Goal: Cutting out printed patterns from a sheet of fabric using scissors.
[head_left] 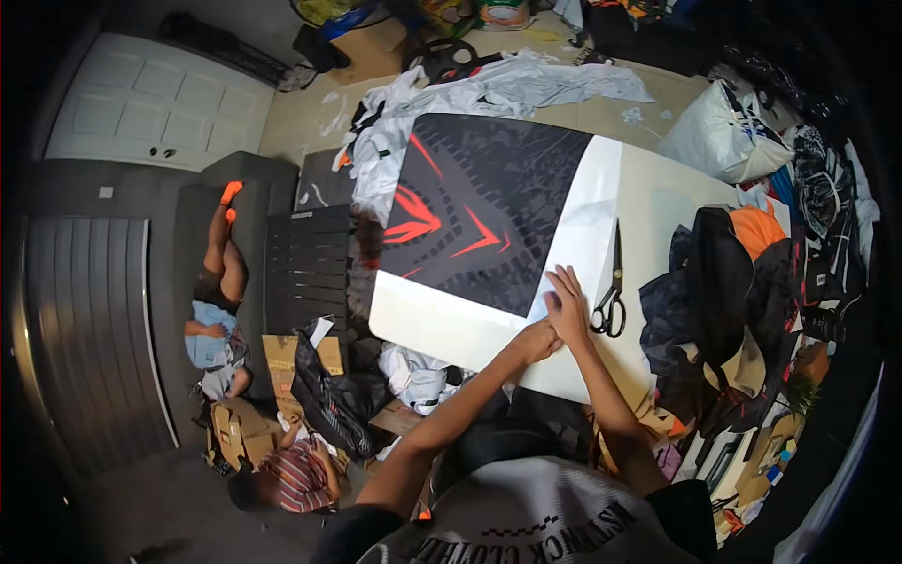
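Near the black scissors (616,279), the right hand (566,306) extends, unclenched, beside the curled left hand (536,341), its grip unclear

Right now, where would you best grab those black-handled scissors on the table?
I'd take the scissors by their handle loops, coming from the wearer's side, probably with the right hand, which lies just left of them. They lie flat on the white table, loops toward the wearer and blades pointing away, so this approach should keep fingers off the edges.
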`<state>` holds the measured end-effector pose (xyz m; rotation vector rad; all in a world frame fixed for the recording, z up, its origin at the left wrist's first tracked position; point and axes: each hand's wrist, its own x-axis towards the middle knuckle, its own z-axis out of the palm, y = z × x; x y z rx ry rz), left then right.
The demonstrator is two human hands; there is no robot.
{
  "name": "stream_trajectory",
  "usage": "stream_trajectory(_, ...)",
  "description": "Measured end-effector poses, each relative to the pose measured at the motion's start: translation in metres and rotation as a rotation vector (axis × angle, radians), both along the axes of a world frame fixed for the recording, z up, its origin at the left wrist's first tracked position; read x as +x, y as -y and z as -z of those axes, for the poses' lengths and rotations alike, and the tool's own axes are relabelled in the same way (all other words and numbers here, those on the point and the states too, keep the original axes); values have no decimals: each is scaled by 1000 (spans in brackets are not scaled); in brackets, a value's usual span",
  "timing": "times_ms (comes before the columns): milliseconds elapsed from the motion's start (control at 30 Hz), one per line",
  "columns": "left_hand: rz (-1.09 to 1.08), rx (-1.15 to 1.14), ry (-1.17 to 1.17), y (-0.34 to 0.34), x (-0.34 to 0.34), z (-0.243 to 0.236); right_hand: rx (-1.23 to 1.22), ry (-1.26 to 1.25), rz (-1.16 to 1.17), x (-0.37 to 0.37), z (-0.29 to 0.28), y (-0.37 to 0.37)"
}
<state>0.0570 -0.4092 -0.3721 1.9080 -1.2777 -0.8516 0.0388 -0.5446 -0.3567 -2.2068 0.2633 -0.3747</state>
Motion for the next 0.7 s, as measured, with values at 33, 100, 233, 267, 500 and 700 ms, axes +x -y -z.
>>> stream_trajectory(33,29,-22,-51,-8,-2,1,46,-90,9,-8,6,-3)
stream_trajectory(100,-86,-98,-57,-41,-3,-1,24,-11,3,-19,16,-7)
stream_trajectory(233,-133,-40,175,-126,52,-7,-74,-8,57,-28,24,-9)
stream_trajectory(267,-259,2,252,-146,71,-7,-114,-15,74,-29,23,-10)
stream_trajectory(500,-858,129,670,-278,158,11,-279,-119,145,-57,7,-50)
stream_trajectory(700,-912,234,234,-304,146,29,-370,-216,258,-94,8,-86)
